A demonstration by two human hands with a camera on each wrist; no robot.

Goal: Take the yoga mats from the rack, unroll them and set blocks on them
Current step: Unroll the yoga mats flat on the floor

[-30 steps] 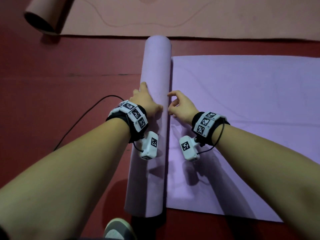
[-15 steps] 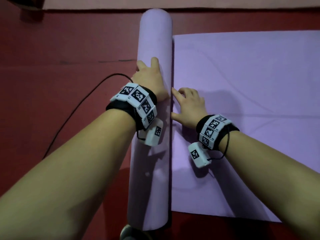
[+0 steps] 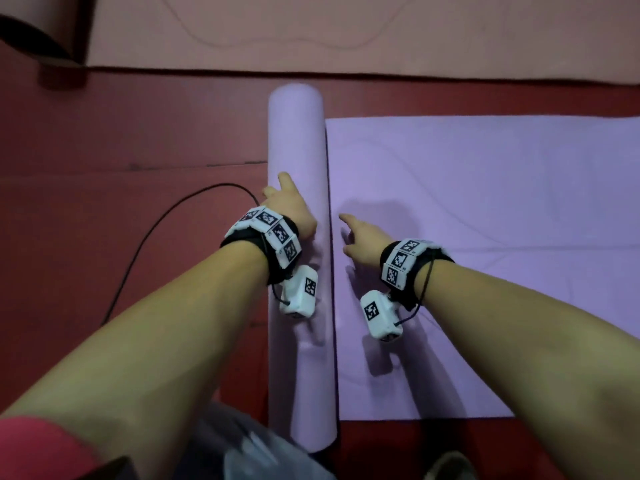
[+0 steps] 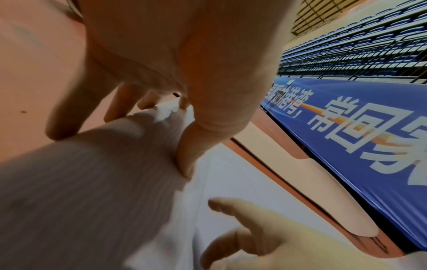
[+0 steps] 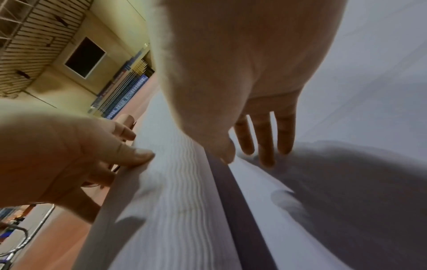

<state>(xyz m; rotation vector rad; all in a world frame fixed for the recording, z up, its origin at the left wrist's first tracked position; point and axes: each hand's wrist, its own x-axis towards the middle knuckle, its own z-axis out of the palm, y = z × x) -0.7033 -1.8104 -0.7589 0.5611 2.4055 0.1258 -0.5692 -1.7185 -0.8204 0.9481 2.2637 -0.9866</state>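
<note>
The red floor point(image 3: 104, 140) carries everything. At twelve o'clock lies a pink mat point(image 3: 346, 29), its left end rolled. In front of me is the purple mat point(image 3: 485, 209): the flat part spreads toward three o'clock, and its roll point(image 3: 298, 140) runs from six to twelve. I judge it light, soft foam, ribbed and grippy, likely to curl back at the edge. My left hand point(image 3: 289, 213) rests on top of the roll, fingers spread over its far side, thumb pressing the near side. My right hand point(image 3: 362, 244) lies flat with straight fingers on the unrolled part, just beside the roll. Best to push mid-roll with both palms. A black cable point(image 3: 152, 237) curves at nine o'clock.
</note>
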